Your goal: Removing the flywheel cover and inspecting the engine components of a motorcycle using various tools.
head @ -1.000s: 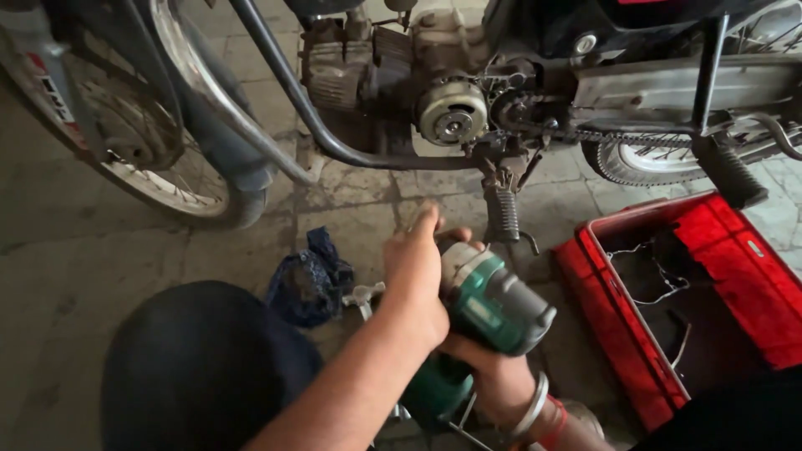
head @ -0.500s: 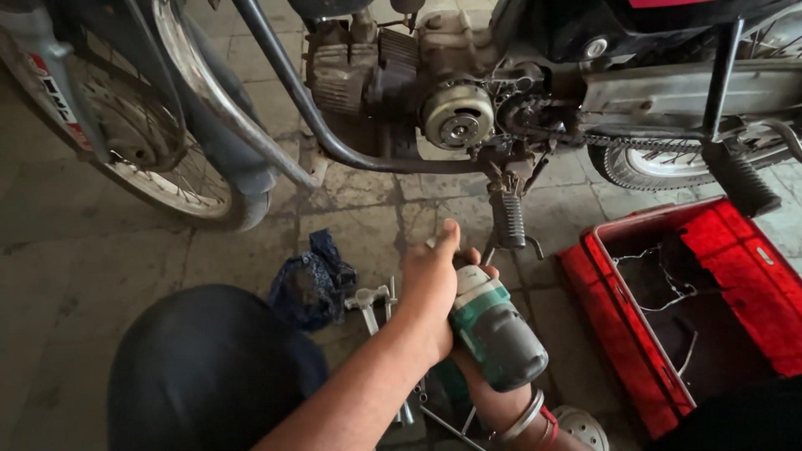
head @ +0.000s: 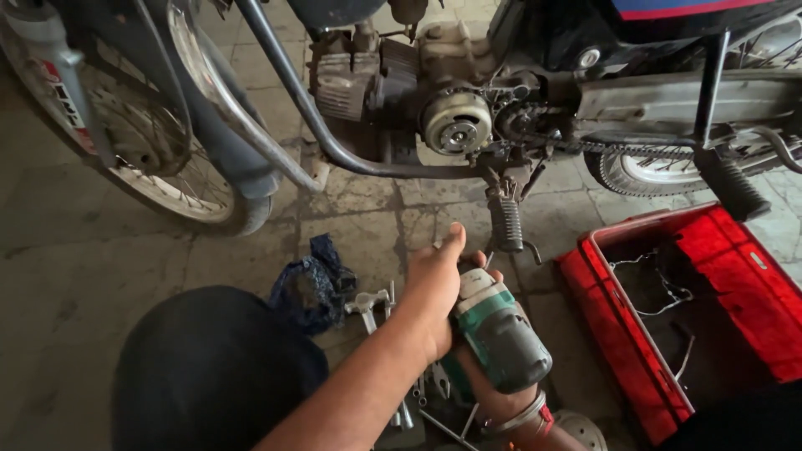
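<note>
Lowered and tilted, the green impact driver [head: 499, 336] is gripped by the left hand [head: 434, 288], its nose aimed up-left; right hand [head: 493, 399] apparently clasped beneath.

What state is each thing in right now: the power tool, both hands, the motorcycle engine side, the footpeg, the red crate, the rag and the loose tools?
Power tool: held off the floor, nose toward the motorcycle.
Left hand: laid over the tool's front end.
Right hand: under the tool, gripping it.
Engine side: cover off, round rotor exposed.
Footpeg: hanging down.
Red crate: open, wires inside.
Blue rag: crumpled on the floor.
Hand tools: scattered on the floor.
</note>
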